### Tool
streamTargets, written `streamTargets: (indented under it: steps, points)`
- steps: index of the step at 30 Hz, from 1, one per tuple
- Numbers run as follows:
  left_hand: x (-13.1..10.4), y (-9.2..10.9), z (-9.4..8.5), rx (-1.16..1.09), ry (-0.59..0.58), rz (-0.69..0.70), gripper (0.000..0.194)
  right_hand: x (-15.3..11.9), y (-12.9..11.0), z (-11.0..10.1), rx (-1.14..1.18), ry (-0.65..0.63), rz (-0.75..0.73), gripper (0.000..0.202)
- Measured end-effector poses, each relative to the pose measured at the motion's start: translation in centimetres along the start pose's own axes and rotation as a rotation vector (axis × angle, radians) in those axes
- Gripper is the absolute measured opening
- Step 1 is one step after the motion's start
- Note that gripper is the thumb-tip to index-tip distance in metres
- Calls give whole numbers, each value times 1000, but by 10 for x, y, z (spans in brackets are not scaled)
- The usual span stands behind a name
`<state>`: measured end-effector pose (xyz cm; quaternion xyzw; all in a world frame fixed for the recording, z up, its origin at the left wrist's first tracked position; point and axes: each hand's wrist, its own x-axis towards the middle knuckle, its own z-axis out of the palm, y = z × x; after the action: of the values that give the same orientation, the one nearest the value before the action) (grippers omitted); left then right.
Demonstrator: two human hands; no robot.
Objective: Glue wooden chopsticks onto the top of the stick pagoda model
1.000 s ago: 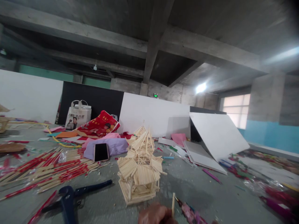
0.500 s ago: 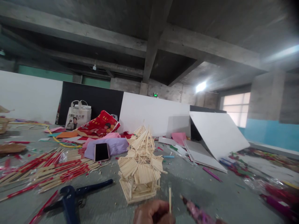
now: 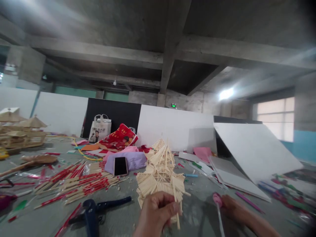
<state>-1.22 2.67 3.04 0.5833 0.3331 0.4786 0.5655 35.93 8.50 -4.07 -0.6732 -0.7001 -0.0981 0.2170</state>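
Observation:
In the head view, my left hand (image 3: 158, 210) pinches a thin wooden stick (image 3: 177, 209) between thumb and fingers. The stick stands upright in front of a small pagoda-like model (image 3: 160, 176) built of pale sticks, and the hand covers the model's lower front. Further right, my right hand (image 3: 230, 207) closes around a pink tool (image 3: 217, 199) with a pale, thin, stick-like or cord-like part running down from it. Motion blurs that hand, and the tool's exact kind is unclear.
Left of the model lie a dark blue cutter-like tool (image 3: 91, 214), many red-wrapped sticks (image 3: 84, 184) and a phone (image 3: 120, 166) on purple cloth. White boards (image 3: 256, 148) lean at right, near a purple pen-like stick (image 3: 249, 201). More wooden models (image 3: 24, 131) stand far left.
My left hand has risen with the stick, up to the model's front. My right hand has come further into view, with the pink tool lifted and turned. The view has swung left.

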Motion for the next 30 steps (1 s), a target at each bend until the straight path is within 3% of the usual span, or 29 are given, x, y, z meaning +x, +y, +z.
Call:
streamTargets:
  steps: [3,6,11,14,17,21,30]
  points:
    - [16,17,-6,131,100,41,27,2,-4,-9,10,-100,-47,6]
    - [35,34,-10,313,156,119,19,2,-30,-28,12,-65,-66,5]
    - [65,50,-17,527,290,301,21,6,-132,-66,206,57,-180,23]
    - [78,55,-20,576,335,293,21,14,-192,-82,349,174,-232,23]
    - [86,59,-21,619,356,279,20,27,-228,-87,425,230,-267,20]
    - [90,60,-22,684,382,283,17,40,-246,-83,452,281,-236,17]
    - [98,63,-17,811,469,324,14,42,-253,-83,486,276,-179,18]
